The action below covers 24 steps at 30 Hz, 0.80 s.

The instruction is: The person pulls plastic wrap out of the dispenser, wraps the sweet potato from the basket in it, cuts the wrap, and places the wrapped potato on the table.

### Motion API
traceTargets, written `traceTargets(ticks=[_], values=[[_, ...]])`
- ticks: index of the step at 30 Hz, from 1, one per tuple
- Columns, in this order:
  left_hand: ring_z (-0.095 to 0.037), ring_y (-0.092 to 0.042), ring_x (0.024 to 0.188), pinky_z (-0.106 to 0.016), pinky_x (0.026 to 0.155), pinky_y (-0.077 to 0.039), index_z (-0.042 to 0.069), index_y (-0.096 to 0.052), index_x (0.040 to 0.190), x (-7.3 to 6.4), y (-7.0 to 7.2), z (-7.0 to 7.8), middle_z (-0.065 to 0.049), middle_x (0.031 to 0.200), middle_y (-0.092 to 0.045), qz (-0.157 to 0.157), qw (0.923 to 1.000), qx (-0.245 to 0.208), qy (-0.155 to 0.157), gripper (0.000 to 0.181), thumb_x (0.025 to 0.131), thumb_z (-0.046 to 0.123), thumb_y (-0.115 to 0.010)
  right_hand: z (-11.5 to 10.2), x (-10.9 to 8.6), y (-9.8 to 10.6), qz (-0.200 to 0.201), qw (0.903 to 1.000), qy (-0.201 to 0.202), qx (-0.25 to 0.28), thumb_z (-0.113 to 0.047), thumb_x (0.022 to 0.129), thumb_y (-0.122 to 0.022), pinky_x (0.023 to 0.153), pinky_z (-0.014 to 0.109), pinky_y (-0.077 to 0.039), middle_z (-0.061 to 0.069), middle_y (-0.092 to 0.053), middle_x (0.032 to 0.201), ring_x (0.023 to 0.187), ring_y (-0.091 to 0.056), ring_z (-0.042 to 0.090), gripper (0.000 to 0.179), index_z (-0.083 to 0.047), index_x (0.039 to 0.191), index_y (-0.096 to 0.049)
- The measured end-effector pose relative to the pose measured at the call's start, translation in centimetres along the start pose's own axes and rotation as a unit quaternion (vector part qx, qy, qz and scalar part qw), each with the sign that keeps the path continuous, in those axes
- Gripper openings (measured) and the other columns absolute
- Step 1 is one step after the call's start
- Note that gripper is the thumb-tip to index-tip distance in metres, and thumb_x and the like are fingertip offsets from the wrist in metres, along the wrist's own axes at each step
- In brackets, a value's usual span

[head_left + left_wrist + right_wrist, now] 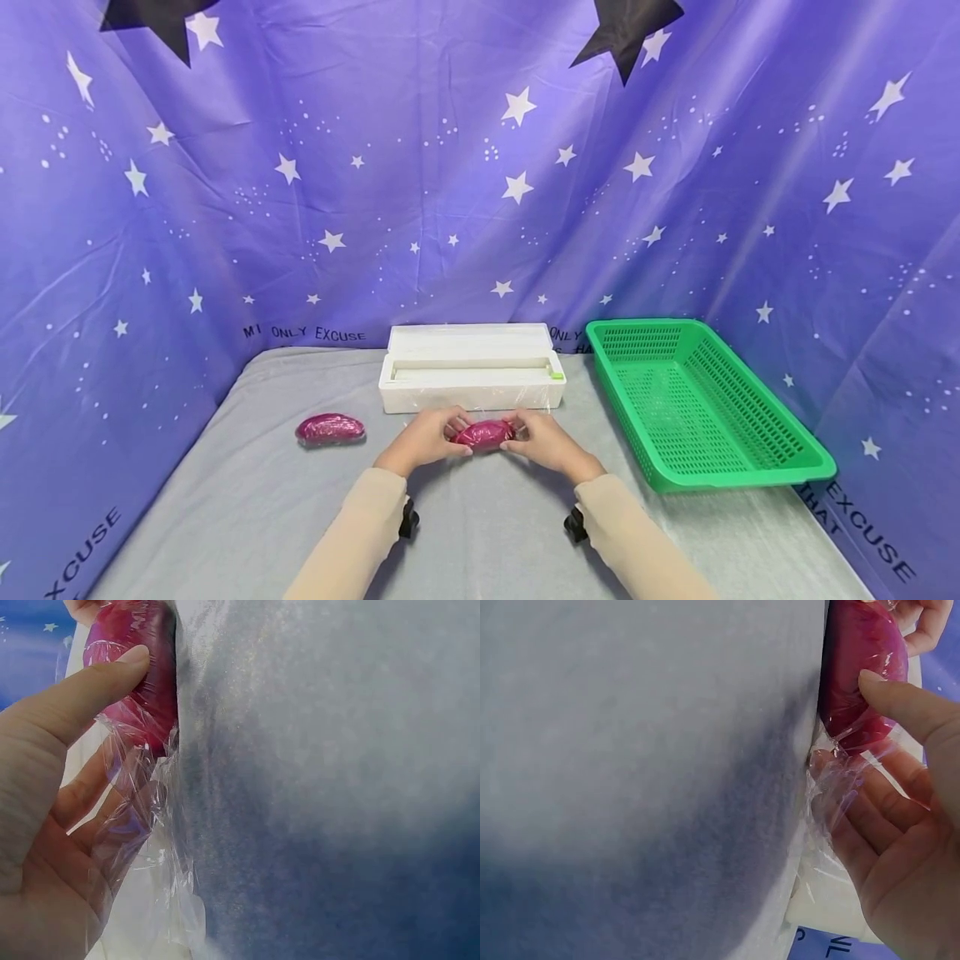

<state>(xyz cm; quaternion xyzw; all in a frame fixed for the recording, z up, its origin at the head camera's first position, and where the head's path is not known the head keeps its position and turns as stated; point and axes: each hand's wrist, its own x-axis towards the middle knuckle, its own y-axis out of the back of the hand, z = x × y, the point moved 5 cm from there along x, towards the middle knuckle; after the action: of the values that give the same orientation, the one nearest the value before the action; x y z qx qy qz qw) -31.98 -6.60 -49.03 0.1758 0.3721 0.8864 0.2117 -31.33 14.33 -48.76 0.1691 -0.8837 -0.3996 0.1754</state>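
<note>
A smooth purple-red oblong piece point(485, 434), partly covered in clear cling film point(840, 776), lies on the table in front of the white box. At its left end, my left hand point(435, 437) grips it, the thumb on its near face and the fingers behind, among loose film point(131, 802). My right hand point(545, 439) holds the right end the same way. The white cling film box point(472, 397) stands just beyond both hands with its lid raised, a small green piece point(557, 376) at its right end.
To the left lies a second purple-red oblong piece point(331, 429) wrapped in shiny film. A green perforated basket point(738, 479) stands at the right. Grey cloth point(487, 533) covers the table, and a purple star-printed curtain point(450, 208) encloses its back and sides.
</note>
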Motion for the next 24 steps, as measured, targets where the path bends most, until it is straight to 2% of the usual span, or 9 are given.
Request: traceTargets(ticks=[5,11,16,20,24], values=[[-0.017,-0.067,0.093,-0.037,0.083,-0.055,0.019,-0.067,0.115,-0.3,0.1,0.3,-0.001,0.101,-0.072,-0.004,1.0,0.004,-0.006,0.04,0.08,0.022,-0.087,-0.2,-0.3,-0.1,-0.009,0.9999,-0.005,-0.006,-0.018,0.086,-0.08,0.084,0.042,-0.055,0.007,-0.07,0.103,0.091,-0.066,0.022,0.042,-0.003,0.123,-0.065],[-0.015,-0.068,0.092,-0.036,0.084,-0.055,0.02,-0.067,0.116,-0.6,0.3,0.6,-0.001,0.102,-0.072,-0.016,0.9998,0.007,0.001,0.041,0.08,0.023,-0.086,-0.5,-0.6,0.0,-0.018,0.9998,-0.009,-0.003,-0.019,0.087,-0.079,0.08,0.039,-0.055,0.006,-0.069,0.101,0.091,-0.065,0.02,0.037,-0.004,0.118,-0.065],[-0.012,-0.068,0.089,-0.032,0.081,-0.056,0.018,-0.067,0.117,-1.0,0.1,0.7,0.0,0.101,-0.071,-0.038,0.9993,-0.001,0.002,0.041,0.081,0.024,-0.085,-1.0,-1.1,0.1,-0.043,0.999,-0.014,0.002,-0.021,0.089,-0.077,0.08,0.04,-0.055,0.007,-0.069,0.1,0.091,-0.066,0.021,0.032,-0.004,0.114,-0.065],[-0.01,-0.067,0.087,-0.03,0.079,-0.055,0.015,-0.068,0.118,-1.5,0.1,0.7,0.0,0.099,-0.071,-0.053,0.9986,-0.007,-0.009,0.042,0.082,0.026,-0.085,-1.5,-1.5,0.2,-0.07,0.9975,-0.012,-0.001,-0.022,0.091,-0.075,0.078,0.036,-0.055,0.005,-0.07,0.098,0.088,-0.065,0.017,0.029,-0.005,0.112,-0.065],[-0.01,-0.066,0.086,-0.03,0.079,-0.055,0.014,-0.07,0.117,-2.0,0.2,0.9,-0.001,0.098,-0.071,-0.066,0.9976,-0.012,-0.018,0.04,0.082,0.028,-0.084,-2.0,-2.0,0.4,-0.097,0.9953,0.001,-0.008,-0.023,0.092,-0.074,0.068,0.03,-0.053,0.001,-0.068,0.091,0.076,-0.061,0.011,0.027,-0.005,0.11,-0.066]])
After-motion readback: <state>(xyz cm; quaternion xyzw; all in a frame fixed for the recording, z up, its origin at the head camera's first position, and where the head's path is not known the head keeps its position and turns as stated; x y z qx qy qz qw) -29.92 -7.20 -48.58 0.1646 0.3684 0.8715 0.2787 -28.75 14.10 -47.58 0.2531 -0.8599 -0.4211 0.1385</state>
